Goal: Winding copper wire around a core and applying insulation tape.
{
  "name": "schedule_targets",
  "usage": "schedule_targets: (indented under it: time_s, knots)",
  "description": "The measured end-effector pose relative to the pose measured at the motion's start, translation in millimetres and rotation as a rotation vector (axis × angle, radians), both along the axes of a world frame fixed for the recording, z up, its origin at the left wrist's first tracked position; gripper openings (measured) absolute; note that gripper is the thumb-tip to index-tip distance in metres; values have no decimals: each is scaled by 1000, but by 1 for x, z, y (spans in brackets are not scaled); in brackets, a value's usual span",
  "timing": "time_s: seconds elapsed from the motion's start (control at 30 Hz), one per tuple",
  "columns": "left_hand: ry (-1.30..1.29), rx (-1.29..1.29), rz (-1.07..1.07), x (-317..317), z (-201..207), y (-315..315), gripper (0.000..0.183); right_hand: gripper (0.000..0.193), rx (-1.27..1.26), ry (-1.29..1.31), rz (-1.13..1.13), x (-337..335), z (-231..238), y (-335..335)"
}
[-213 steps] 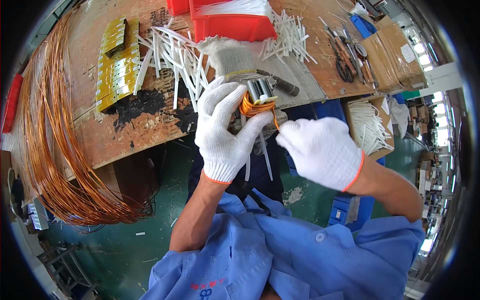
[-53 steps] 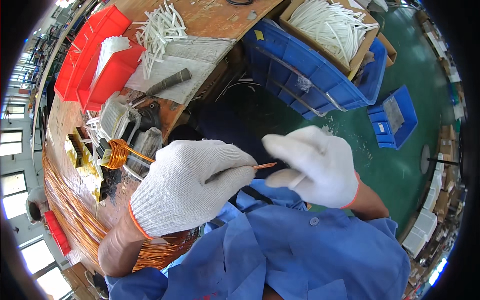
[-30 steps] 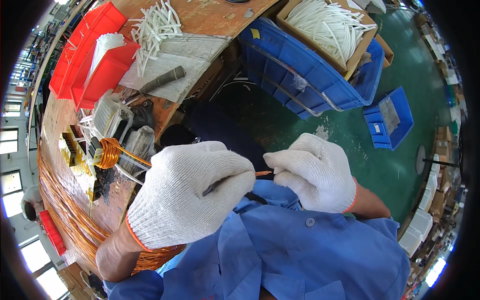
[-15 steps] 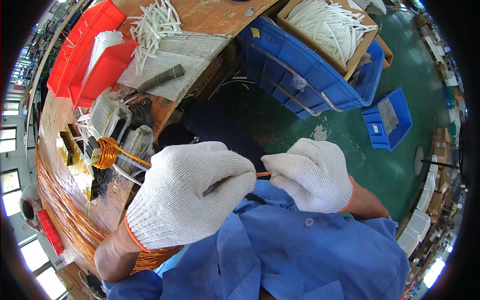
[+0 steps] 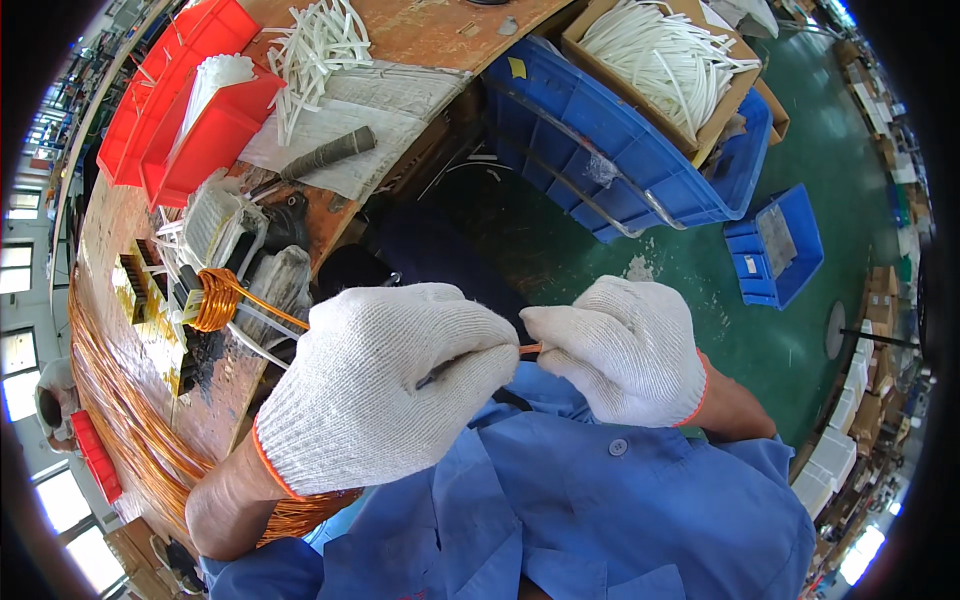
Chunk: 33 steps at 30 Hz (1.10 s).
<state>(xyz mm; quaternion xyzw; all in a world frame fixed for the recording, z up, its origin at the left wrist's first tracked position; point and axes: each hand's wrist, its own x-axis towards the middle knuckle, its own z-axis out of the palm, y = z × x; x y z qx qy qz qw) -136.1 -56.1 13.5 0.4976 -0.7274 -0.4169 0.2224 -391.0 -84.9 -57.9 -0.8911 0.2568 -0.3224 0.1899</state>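
White knit gloves with orange cuffs cover both my hands, which meet in front of my blue jacket. My left hand (image 5: 390, 385) is closed, thumb and forefinger pinching a copper wire (image 5: 530, 349). A dark bit of something shows inside its curled fingers. Just to the right, my right hand (image 5: 625, 350) pinches the same wire; only a short stretch shows between the two fingertips. From a wound copper coil (image 5: 217, 300) at the bench's edge, wire runs toward my left hand. Whether it is the same wire is hidden by the glove.
On the wooden bench (image 5: 430, 30) are red bins (image 5: 200, 135), white tubing pieces (image 5: 318, 50), a wrapped-handle tool (image 5: 335, 152) and a long copper wire bundle (image 5: 130, 400). Beyond it stand a large blue crate (image 5: 600, 140), a carton of white tubes (image 5: 665, 65) and a small blue bin (image 5: 775, 250).
My left hand has shifted very slightly right, and less wire shows between the fingertips. My view has turned a little; both hands keep their pinch.
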Motion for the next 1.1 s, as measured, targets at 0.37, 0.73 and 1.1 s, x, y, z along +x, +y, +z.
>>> schedule_targets:
  time_s: [0.37,0.73,1.1]
  knots:
    - [-8,-28,-15,1,-3,2,17,44,-52,110,70,6,10,-4]
    - [-49,214,84,6,8,-1,69,44,23,75,103,20,7,-8]
    - [-400,-369,-56,50,5,5,26,27,399,-103,169,21,-2,-10]
